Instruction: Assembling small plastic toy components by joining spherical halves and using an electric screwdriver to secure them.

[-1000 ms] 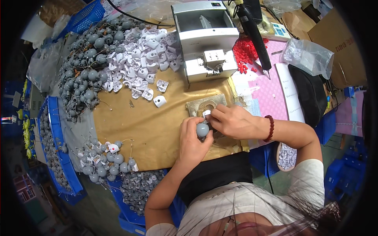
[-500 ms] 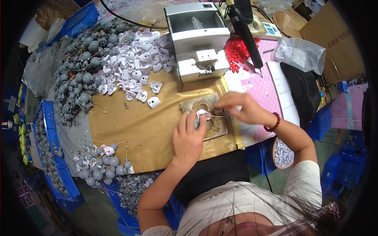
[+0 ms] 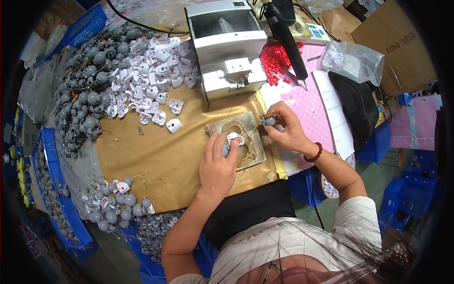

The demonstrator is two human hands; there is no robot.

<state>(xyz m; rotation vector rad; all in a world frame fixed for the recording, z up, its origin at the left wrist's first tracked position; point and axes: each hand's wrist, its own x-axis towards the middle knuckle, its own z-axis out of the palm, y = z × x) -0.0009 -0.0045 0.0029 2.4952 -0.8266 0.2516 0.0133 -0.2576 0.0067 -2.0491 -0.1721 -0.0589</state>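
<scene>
A square metal fixture plate (image 3: 214, 128) with rounded recesses lies on the tan table covering before me. My left hand (image 3: 218, 165) rests at its left side, fingers closed around a rounded grey part (image 3: 226, 148) and a small white plastic housing (image 3: 235, 138) over the recesses. Past the plate's right edge, my right hand (image 3: 287, 130) pinches a small grey rounded piece (image 3: 269, 121) between thumb and fingers. A thin pale wire (image 3: 253, 132) runs from that piece back toward the white housing.
A silver-white machine (image 3: 229, 42) stands behind the plate, with a black electric screwdriver (image 3: 287, 42) hanging beside red parts (image 3: 274, 59). White housings (image 3: 153, 66) and grey ball-shaped parts (image 3: 90, 99) are heaped left; more wired grey parts (image 3: 125, 203) lie front left. Paper (image 3: 333, 111) lies right.
My right hand has turned and now shows the grey piece in its pinch, with the wire stretched from it. My left hand keeps its place on the plate. The whole view has shifted slightly.
</scene>
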